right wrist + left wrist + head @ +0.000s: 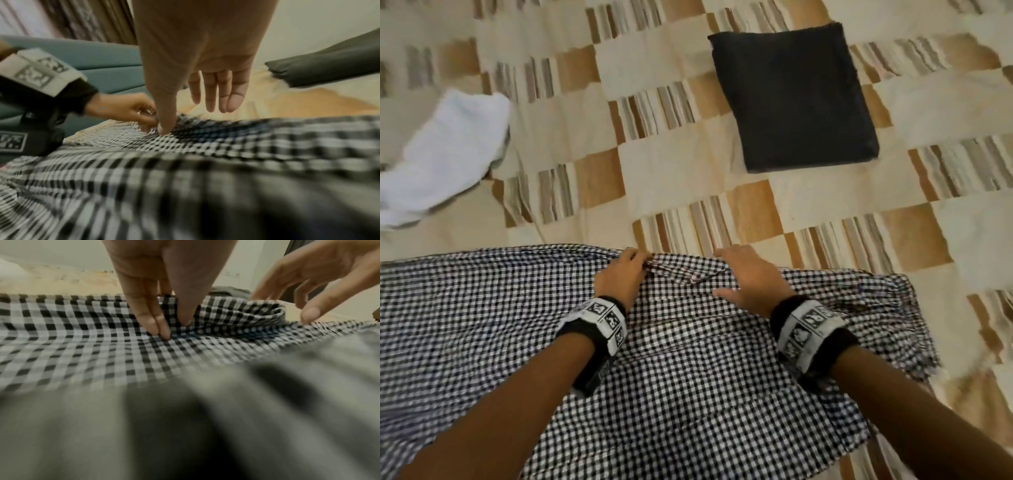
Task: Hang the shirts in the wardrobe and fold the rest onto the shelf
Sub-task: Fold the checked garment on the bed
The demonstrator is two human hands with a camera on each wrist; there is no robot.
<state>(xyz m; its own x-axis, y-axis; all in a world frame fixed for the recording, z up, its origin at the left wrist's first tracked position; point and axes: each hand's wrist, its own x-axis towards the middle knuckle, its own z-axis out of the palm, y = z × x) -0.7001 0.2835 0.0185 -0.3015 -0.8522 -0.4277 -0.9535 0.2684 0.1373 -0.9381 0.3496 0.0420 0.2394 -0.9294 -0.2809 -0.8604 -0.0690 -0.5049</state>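
Left hand (pixel 619 275) fingers pinch checked shirt (pixel 688 359) far edge; right hand (pixel 748 279) fingers straight

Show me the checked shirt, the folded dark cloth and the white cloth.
checked shirt (pixel 688 377): head view, middle of its body.
folded dark cloth (pixel 794 99): head view, centre of its top.
white cloth (pixel 445 154): head view, its middle.

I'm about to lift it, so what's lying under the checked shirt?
The checked shirt lies spread on the patchwork bedcover, which shows all round its far edge. Both hands rest on top near the collar. Whatever sits beneath the cloth itself is covered and cannot be seen.
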